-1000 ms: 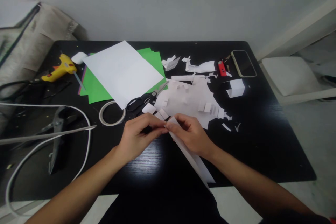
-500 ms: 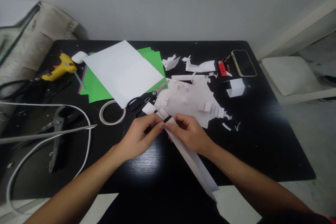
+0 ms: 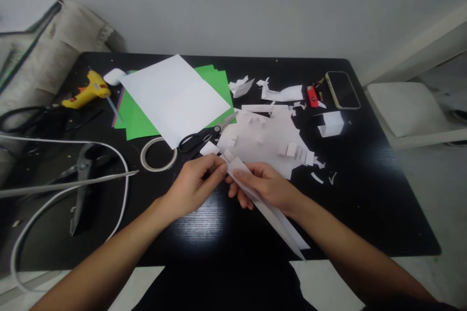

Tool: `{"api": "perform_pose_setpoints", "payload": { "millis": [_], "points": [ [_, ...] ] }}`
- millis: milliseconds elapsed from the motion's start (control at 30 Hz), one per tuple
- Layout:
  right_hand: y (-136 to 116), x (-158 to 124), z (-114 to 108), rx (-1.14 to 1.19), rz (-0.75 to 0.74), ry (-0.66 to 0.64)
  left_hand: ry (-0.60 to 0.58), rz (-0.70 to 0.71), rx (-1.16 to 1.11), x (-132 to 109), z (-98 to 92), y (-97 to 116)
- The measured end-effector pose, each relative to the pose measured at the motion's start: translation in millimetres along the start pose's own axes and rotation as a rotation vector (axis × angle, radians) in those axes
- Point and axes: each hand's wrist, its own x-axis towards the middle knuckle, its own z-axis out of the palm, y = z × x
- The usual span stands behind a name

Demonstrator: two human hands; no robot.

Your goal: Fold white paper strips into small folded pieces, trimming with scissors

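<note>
A long folded strip of white paper point(image 3: 272, 214) slants down toward the table's front edge. My right hand point(image 3: 270, 187) grips it near its upper end, thumb on top and fingers beneath. My left hand point(image 3: 199, 187) pinches at the strip's upper left corner, its thumb and forefinger closed together. Just beyond my fingers lies a larger white paper piece point(image 3: 255, 141) with small raised tabs and cut edges. Black-handled scissors point(image 3: 204, 136) rest against its left side, blades pointing away to the right.
A white sheet point(image 3: 177, 102) covers green paper point(image 3: 138, 126). A tape roll point(image 3: 143, 163), yellow glue gun point(image 3: 87, 92), pliers point(image 3: 83, 175) and white cable point(image 3: 126, 194) lie left. Paper scraps point(image 3: 288, 93), a red lighter point(image 3: 312, 96), a folded paper piece point(image 3: 332, 124) and a phone point(image 3: 343, 90) lie right.
The folded strip has been raised and flattened slightly, its lower end moving up and right. Fingers of my right hand now show below the strip. The view has shifted slightly.
</note>
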Motion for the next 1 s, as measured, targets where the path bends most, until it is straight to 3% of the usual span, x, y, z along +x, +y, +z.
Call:
{"api": "perform_pose_setpoints", "payload": {
  "millis": [200,767,1000],
  "points": [
    [-0.8,-1.1,2.1,-0.083,-0.074,0.044,-0.026,-0.039,-0.005,-1.0,-1.1,-1.6],
    [0.8,-0.7,3.0,-0.038,-0.016,0.068,-0.065,-0.061,0.034,-0.8,-4.2,1.4],
    [0.4,-1.0,2.5,-0.033,-0.025,0.078,-0.012,-0.057,0.008,0.3,-3.5,0.4]
  ]
}}
